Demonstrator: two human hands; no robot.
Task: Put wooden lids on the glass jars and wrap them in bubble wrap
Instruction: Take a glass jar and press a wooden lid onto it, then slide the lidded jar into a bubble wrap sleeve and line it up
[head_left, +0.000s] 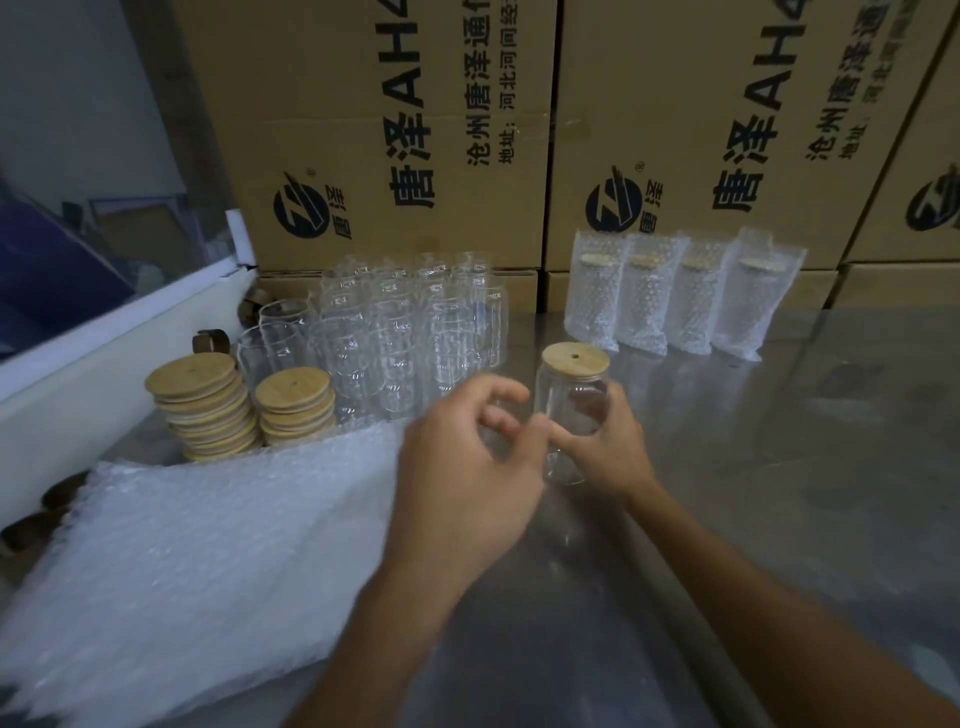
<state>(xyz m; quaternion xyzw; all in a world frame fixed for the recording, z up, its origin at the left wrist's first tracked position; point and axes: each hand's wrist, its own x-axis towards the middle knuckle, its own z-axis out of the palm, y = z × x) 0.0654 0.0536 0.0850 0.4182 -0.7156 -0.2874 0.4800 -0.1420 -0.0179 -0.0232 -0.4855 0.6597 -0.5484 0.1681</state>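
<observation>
Tabletop (779, 467) brushed metal, dull sheen, faint reflections. Jars (410, 332) clear glossy glass. Lids (200, 410) pale matt wood, fine grain. Bubble wrap (197, 561) translucent bumpy plastic. Boxes (363, 130) matt brown cardboard, black print.

The left hand (462, 467) hides the lower left side of the lidded jar (574, 415), the cardboard boxes (415, 130) are cut off by the top edge, and the bubble wrap pile (197, 561) blurs towards the left edge
</observation>
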